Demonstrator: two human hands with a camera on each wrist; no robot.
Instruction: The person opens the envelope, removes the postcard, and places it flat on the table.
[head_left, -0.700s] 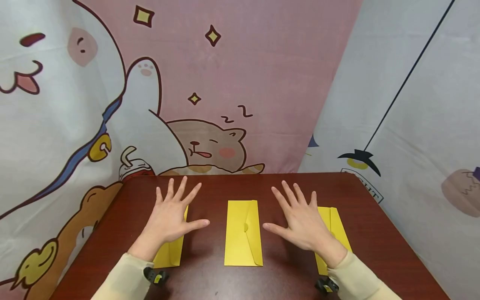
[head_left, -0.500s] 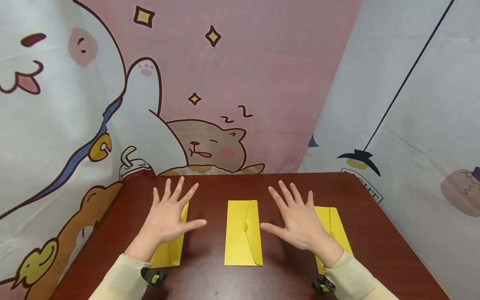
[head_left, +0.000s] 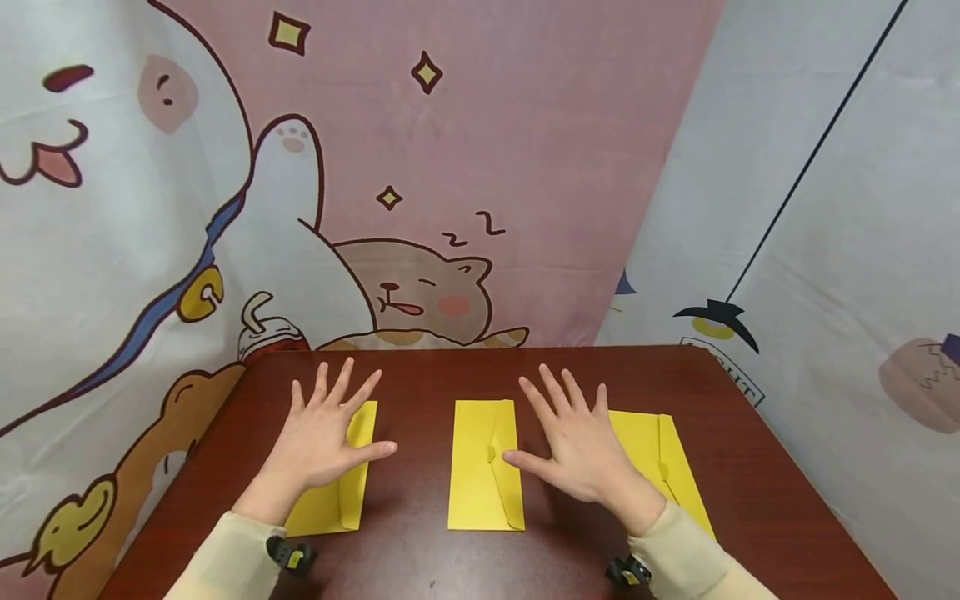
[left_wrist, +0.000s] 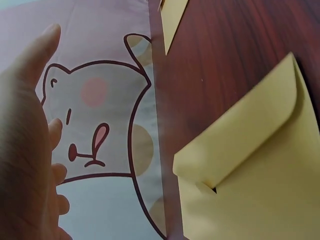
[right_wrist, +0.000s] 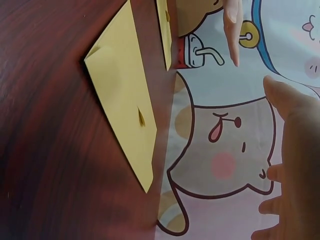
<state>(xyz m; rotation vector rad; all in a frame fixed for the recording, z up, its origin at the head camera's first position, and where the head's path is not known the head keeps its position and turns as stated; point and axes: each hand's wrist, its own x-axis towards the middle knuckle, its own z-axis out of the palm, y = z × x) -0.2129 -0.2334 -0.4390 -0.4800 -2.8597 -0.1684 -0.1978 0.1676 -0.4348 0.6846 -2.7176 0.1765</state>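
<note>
Three yellow envelopes with tucked flaps lie in a row on the dark red-brown table. My left hand (head_left: 318,442), fingers spread and holding nothing, hovers over the left envelope (head_left: 351,492) and covers part of it in the head view. That envelope's tucked flap (left_wrist: 240,130) shows large in the left wrist view. Between the hands is the middle envelope (head_left: 480,479). My right hand (head_left: 583,450) is also spread and holds nothing; its thumb overlaps the middle envelope's right edge in the head view. The right envelope (head_left: 648,442) is partly hidden behind that hand and forearm.
The table (head_left: 442,567) has its far edge against a hanging cloth (head_left: 570,167) printed with cartoon animals. More pale cloth (head_left: 847,250) hangs along the right side. A black strap (head_left: 291,554) sits around the left wrist, another (head_left: 628,572) around the right.
Both spread hands have shifted to the left, uncovering more of the left and right envelopes. My right thumb now overlaps the middle envelope. The envelopes have stayed in place.
</note>
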